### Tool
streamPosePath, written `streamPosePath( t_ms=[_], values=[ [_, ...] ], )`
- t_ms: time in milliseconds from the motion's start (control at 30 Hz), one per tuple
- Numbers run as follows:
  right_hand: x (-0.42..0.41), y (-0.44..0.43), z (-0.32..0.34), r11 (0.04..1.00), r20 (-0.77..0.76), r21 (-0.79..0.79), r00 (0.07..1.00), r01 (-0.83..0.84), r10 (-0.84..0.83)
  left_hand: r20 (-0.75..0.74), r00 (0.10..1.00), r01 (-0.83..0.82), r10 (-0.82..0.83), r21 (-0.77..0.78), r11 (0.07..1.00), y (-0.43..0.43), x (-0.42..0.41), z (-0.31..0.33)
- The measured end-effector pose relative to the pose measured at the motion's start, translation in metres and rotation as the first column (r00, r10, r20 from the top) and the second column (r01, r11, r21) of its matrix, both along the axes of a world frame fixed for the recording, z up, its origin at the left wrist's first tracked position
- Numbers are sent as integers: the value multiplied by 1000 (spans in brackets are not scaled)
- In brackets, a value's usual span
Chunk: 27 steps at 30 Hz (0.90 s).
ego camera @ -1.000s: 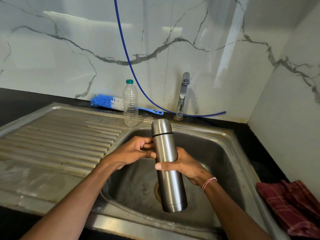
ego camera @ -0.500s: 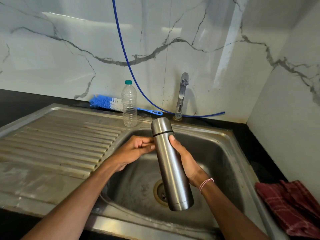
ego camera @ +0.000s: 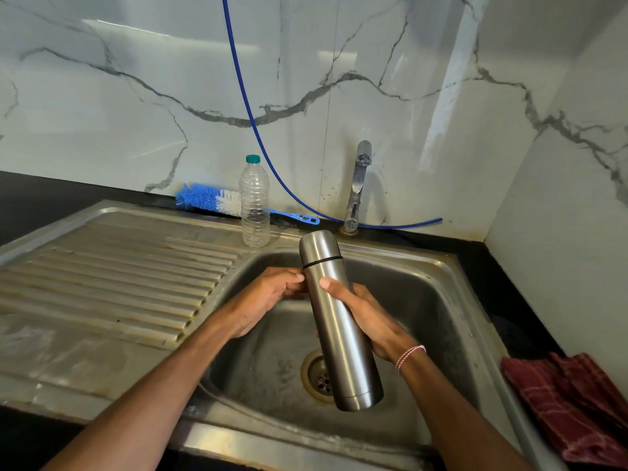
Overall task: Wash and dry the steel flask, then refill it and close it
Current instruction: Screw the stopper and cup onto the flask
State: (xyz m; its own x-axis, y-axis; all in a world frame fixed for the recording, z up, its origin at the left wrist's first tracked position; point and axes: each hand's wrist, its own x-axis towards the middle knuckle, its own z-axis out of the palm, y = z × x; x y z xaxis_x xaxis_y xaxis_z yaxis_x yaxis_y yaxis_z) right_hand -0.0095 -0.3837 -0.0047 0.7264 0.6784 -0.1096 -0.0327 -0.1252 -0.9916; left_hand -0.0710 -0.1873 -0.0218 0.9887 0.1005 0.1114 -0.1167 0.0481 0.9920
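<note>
**Capped flask held tilted over the sink bowl**

The steel flask [ego camera: 339,321] hangs in the air above the sink [ego camera: 441,300], its cap on and leaning toward the back wall, its base lower and nearer the camera, above the drain [ego camera: 319,377]. A dark ring marks the seam under the cap. The right hand [ego camera: 370,321] is wrapped around the middle of the body from the right, thumb lying across the front. The left hand [ego camera: 268,297] is closed against the flask's left side just below the seam, fingertips touching the metal; how firmly it grips cannot be told.

The bowl below the flask holds nothing, so there is free room on all sides down to the basin floor. The cap end is near the bowl's back rim and sits just short of the tap [ego camera: 358,185], whose spout points down at the rim. A blue hose [ego camera: 251,107] runs down the marble wall and along behind the tap.

Left of the bowl, the ribbed draining board [ego camera: 112,277] is bare. At its back edge stands a clear plastic bottle [ego camera: 254,205] with a green cap, and behind it lies a blue bottle brush [ego camera: 207,200]. On the dark surface [ego camera: 492,266] at the far right, beside the sink's right rim, a red checked cloth [ego camera: 571,402] lies bunched.
</note>
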Motion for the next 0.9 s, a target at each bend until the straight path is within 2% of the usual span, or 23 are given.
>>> streamPosePath(
  t_ms=[100,233,400,467,567,633,667,733,800,867,900],
  values=[
    [0,-1,1,997,70,-38,995,-72,74,-19,999,34,-34,-3,999,-5,-3,5],
    [7,2,-9,990,157,-94,981,-104,118,2,1000,-5,4,109,994,-13,-2,5],
    [13,4,-16,979,260,-151,950,-136,172,27,993,-120,119,27,992,-19,1,-1],
    [10,9,-18,988,314,-141,943,-67,109,23,991,-131,132,-39,991,-20,2,1],
    [4,17,-17,986,424,-110,904,122,-65,33,986,-152,164,-237,960,-19,4,4],
    [1,19,-16,971,477,-145,873,191,-101,38,985,-151,167,-270,951,-16,5,4],
    [-1,19,-15,961,499,-177,861,211,-97,39,987,-144,157,-226,963,-13,4,4],
    [-3,18,-17,929,569,-260,819,263,-73,37,993,-115,115,-25,993,-11,2,3],
    [-3,16,-18,890,635,-331,772,314,-36,45,987,-158,152,180,971,-10,0,-1],
    [-6,16,-16,863,677,-357,735,357,-24,170,947,-318,272,388,865,6,-7,-7],
    [-8,16,-14,856,695,-365,719,367,-13,259,914,-404,313,499,766,20,-15,-9]
  ],
)
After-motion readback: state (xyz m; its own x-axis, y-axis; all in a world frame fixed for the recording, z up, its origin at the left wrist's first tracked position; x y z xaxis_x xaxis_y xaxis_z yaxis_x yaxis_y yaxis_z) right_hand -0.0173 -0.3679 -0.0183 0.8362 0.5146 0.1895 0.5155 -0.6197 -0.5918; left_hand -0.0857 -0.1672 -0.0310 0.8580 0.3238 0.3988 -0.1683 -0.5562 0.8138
